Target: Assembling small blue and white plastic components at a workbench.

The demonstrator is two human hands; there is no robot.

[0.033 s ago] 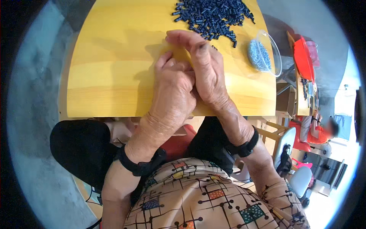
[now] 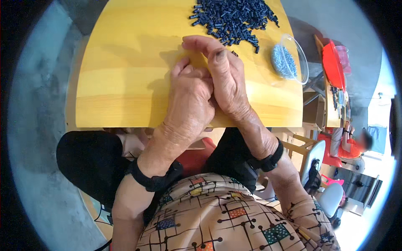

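My two hands press together above the near part of the yellow table (image 2: 121,79). My left hand (image 2: 189,94) is closed, its fingers curled in against my right hand; whatever lies inside them is hidden. My right hand (image 2: 230,79) leans against it with the palm turned left. Its upper finger stretches out to the left, and its thumb stands apart with a dark tip. Just beyond the right hand a small dark piece (image 2: 235,53) lies on the table. Farther off is a heap of short black tube-like parts (image 2: 232,19).
At the table's right side a clear round container (image 2: 302,62) is tipped, with small silvery-blue pieces (image 2: 284,62) in it. Off to the right are another table with a red tray (image 2: 333,67), a pale-backed chair (image 2: 314,159) and a seated person in orange (image 2: 351,146).
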